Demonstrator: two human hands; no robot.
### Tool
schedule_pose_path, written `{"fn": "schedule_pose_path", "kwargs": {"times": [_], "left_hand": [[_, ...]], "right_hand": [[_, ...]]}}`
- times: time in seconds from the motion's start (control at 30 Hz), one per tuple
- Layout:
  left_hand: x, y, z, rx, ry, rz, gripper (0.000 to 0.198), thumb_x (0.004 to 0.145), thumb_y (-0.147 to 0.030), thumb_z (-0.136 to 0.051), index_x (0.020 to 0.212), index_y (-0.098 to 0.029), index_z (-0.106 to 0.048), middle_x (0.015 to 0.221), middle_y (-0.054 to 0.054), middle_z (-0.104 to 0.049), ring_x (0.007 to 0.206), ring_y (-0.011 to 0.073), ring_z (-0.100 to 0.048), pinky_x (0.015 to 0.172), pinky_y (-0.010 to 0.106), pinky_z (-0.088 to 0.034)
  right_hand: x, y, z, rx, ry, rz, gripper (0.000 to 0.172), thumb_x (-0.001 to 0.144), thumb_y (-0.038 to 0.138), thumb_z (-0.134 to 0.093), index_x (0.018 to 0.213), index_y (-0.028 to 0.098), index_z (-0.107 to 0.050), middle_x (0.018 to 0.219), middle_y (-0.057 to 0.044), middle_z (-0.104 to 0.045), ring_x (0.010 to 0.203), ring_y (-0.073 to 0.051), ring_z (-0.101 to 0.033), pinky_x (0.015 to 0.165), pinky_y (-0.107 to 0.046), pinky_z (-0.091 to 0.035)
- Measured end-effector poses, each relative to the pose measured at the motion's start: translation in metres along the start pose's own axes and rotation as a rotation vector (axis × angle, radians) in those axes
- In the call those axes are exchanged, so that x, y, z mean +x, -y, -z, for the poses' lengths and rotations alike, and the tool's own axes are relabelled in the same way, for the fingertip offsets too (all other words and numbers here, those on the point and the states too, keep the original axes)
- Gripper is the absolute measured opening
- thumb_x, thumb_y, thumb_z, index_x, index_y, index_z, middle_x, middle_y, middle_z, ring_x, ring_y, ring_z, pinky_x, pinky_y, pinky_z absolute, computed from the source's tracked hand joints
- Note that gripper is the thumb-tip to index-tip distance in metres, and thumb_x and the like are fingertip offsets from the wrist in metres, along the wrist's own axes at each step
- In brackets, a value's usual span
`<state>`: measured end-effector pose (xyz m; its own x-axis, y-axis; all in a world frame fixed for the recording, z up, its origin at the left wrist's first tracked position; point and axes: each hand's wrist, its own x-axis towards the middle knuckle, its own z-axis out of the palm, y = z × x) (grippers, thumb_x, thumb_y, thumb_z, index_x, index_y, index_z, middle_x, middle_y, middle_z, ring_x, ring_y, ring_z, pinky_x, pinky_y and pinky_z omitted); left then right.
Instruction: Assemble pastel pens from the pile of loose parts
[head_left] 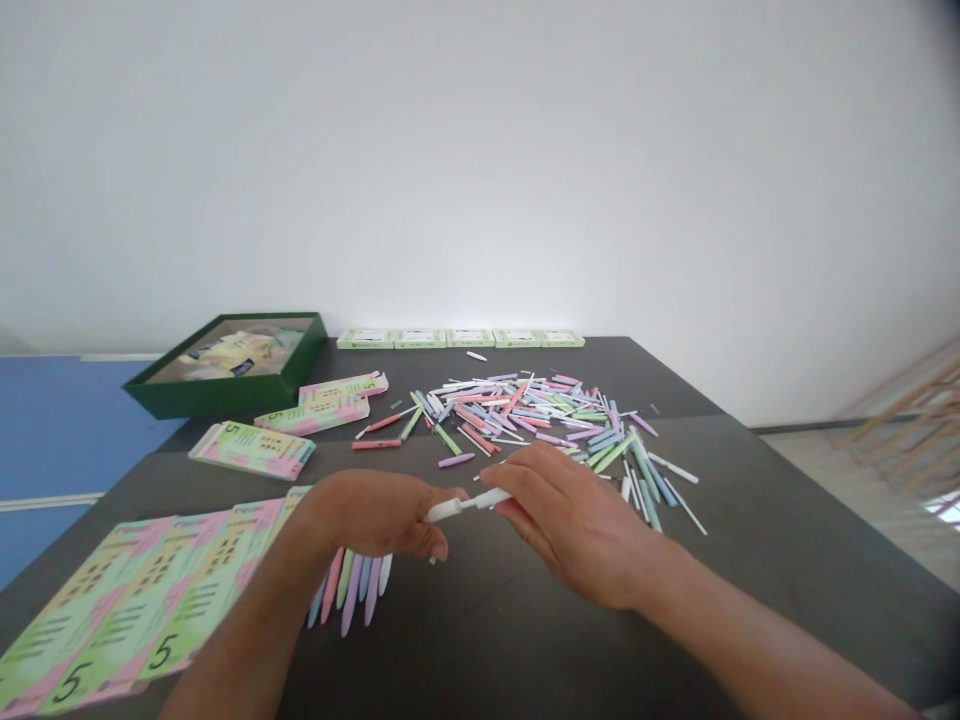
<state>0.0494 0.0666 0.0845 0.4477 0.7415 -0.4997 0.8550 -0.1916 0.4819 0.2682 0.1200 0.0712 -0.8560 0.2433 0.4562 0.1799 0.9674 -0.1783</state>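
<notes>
Over the middle of the dark table, my left hand (375, 510) is closed on a white pen barrel (444, 510), thumb and fingers pinching it. My right hand (566, 525) is closed around another white pen piece (492, 498). A thin white stem links the two pieces, and they lie almost in one line. Below my left hand, several pastel pens (351, 592) lie side by side, their upper ends hidden by the hand. Beyond both hands spreads a heap of loose pen parts (517, 410) in pink, purple, blue, green and white.
Flat printed cartons (124, 600) overlap at the front left, partly behind my left forearm. More pink-and-green cartons (255, 450) lie farther back. A green box (225, 395) with plastic packets stands at the left edge. Several small boxes (470, 339) line the wall.
</notes>
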Motion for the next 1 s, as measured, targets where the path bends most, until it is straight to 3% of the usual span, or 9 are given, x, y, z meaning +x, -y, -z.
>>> {"fn": "schedule_pose_path", "kwargs": {"times": [0.3, 0.57, 0.8, 0.9, 1.0], "left_hand": [[0.001, -0.002, 0.001, 0.035, 0.013, 0.042, 0.017, 0.082, -0.023, -0.051, 0.093, -0.019, -0.064, 0.088, 0.004, -0.073, 0.077, 0.0189, -0.066, 0.061, 0.024, -0.044], [0.0, -0.008, 0.002, 0.097, 0.015, 0.104, 0.028, 0.083, -0.025, -0.054, 0.11, -0.02, -0.059, 0.095, 0.004, -0.072, 0.081, 0.0205, -0.065, 0.062, 0.025, -0.043], [0.0, -0.011, 0.003, 0.121, -0.002, 0.13, 0.022, 0.084, -0.029, -0.055, 0.102, -0.022, -0.064, 0.087, 0.003, -0.072, 0.073, 0.0199, -0.064, 0.057, 0.025, -0.04], [0.0, -0.013, 0.004, 0.109, 0.002, 0.106, 0.025, 0.082, -0.026, -0.056, 0.106, -0.021, -0.063, 0.087, 0.002, -0.072, 0.07, 0.0181, -0.062, 0.055, 0.023, -0.04], [0.0, -0.014, 0.006, 0.09, 0.028, 0.089, 0.028, 0.082, -0.023, -0.055, 0.109, -0.021, -0.062, 0.085, 0.001, -0.072, 0.068, 0.0165, -0.062, 0.054, 0.022, -0.039]], "right_hand": [[0.009, 0.005, -0.007, -0.032, 0.056, 0.022, 0.017, 0.086, 0.009, -0.046, 0.1, 0.016, -0.052, 0.097, -0.011, -0.056, 0.094, -0.021, -0.05, 0.078, -0.035, -0.044], [0.011, 0.001, 0.001, 0.021, 0.083, 0.115, 0.016, 0.088, 0.013, -0.045, 0.101, 0.017, -0.054, 0.095, -0.009, -0.058, 0.093, -0.021, -0.051, 0.081, -0.035, -0.041], [0.012, 0.001, 0.0, 0.107, 0.113, 0.026, 0.018, 0.089, 0.017, -0.046, 0.106, 0.019, -0.053, 0.093, -0.007, -0.06, 0.089, -0.019, -0.054, 0.074, -0.031, -0.042], [0.009, 0.001, 0.003, 0.154, 0.124, -0.032, 0.027, 0.086, 0.013, -0.047, 0.113, 0.018, -0.046, 0.102, -0.009, -0.058, 0.092, -0.02, -0.054, 0.075, -0.031, -0.043], [0.007, 0.001, 0.007, 0.169, 0.17, -0.062, 0.026, 0.084, 0.009, -0.045, 0.108, 0.017, -0.044, 0.099, -0.009, -0.057, 0.087, -0.019, -0.054, 0.072, -0.03, -0.042]]}}
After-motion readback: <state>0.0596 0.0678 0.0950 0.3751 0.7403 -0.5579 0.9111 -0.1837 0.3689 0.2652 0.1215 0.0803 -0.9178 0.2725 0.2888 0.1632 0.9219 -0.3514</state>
